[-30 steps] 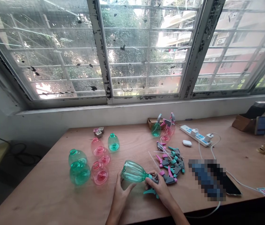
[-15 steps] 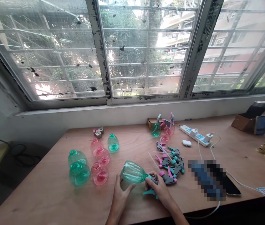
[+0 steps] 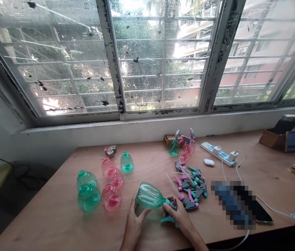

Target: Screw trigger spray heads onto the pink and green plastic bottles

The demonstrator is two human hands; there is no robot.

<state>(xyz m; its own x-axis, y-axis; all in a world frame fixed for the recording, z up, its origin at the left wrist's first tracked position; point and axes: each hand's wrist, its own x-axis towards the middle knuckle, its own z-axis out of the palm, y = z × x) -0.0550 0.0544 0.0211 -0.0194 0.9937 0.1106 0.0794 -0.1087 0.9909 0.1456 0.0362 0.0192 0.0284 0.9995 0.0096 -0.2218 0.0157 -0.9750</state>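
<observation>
A green plastic spray bottle [image 3: 149,196] lies on its side, lifted slightly above the wooden table [image 3: 58,216]. My left hand [image 3: 134,219] cups its body from below, fingers curled around it. My right hand [image 3: 176,214] is closed on the grey and teal trigger sprayer head [image 3: 171,205] at the bottle's neck. Just right of my hands lies a pile of loose trigger heads [image 3: 190,183] in teal, pink and grey, with thin white dip tubes.
Several open green and pink bottles [image 3: 99,186] stand to the left. Two assembled spray bottles [image 3: 181,145] stand near the window wall. A power strip [image 3: 219,153], a white earbud case [image 3: 209,162], cables and a phone [image 3: 254,205] lie to the right.
The view has tilted slightly, so everything sits a little lower in the picture. Both hands keep their hold on the green bottle and its sprayer head.
</observation>
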